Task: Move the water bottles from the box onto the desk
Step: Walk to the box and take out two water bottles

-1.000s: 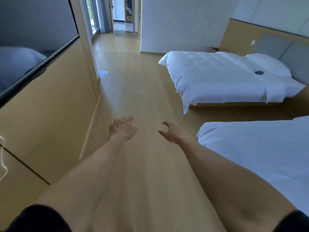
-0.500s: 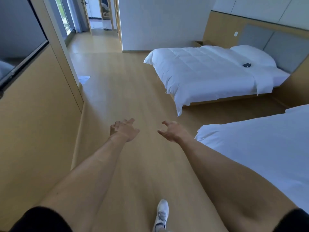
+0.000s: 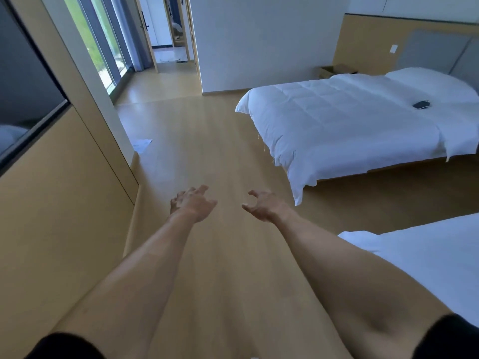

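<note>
Fingers (image 3: 181, 196) of left hand (image 3: 193, 204) loosely curled and spread, gripping nothing; fingers (image 3: 255, 194) of right hand (image 3: 263, 207) likewise half-bent, thumb apart, palm turned inward, nothing held. Both bare arms stretched straight forward over wooden floor (image 3: 207, 151), hands near each other but apart, black sleeves at the bottom corners. No water bottles, box or desk anywhere in view; only 2 white beds on the right, far bed (image 3: 350, 120) with a small dark object (image 3: 421, 104) on it, near bed (image 3: 427, 260) beside right forearm.
</note>
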Tool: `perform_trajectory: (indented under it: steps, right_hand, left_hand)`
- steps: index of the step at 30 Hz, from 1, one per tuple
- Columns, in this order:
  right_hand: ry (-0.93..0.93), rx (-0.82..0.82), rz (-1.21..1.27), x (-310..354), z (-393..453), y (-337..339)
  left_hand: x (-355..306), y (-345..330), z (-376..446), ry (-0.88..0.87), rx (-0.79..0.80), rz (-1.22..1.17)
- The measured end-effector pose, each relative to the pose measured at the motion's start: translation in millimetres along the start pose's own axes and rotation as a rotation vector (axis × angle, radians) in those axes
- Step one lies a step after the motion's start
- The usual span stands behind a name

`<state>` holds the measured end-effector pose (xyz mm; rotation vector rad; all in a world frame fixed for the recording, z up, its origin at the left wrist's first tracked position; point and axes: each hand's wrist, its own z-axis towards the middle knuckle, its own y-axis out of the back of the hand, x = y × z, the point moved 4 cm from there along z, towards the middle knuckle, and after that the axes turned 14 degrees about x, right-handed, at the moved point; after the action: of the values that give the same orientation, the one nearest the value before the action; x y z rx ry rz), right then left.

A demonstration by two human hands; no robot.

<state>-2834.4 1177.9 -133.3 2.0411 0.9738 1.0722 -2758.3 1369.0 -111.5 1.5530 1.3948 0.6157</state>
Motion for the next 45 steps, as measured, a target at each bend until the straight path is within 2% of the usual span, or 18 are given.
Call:
perform_trajectory:
  steps: [10, 17, 23, 27, 33, 45]
  right_hand:
    - [-0.005, -0.010, -0.025, -19, 119, 74]
    - [-0.056, -0.024, -0.006, -18, 222, 120]
    - [-0.134, -0.011, -0.058, 1, 336, 183]
    - [-0.149, -0.035, -0.008, 16, 403, 221]
    - [-0.168, -0.043, -0.012, 29, 486, 267]
    - [-0.090, 0.000, -0.024, 46, 685, 345]
  left_hand:
    - [-44, 39, 136, -0.017, -0.004, -0.007]
    - [-55, 74, 260, -0.072, 0.010, -0.025]
    - [-56, 131, 387, -0.139, 0.049, -0.007]
    - [-51, 178, 462, -0.141, 0.046, 0.043]
    - [-61, 220, 551, -0.177, 0.077, 0.030]
    - [-70, 296, 727, -0.117, 0.057, -0.018]
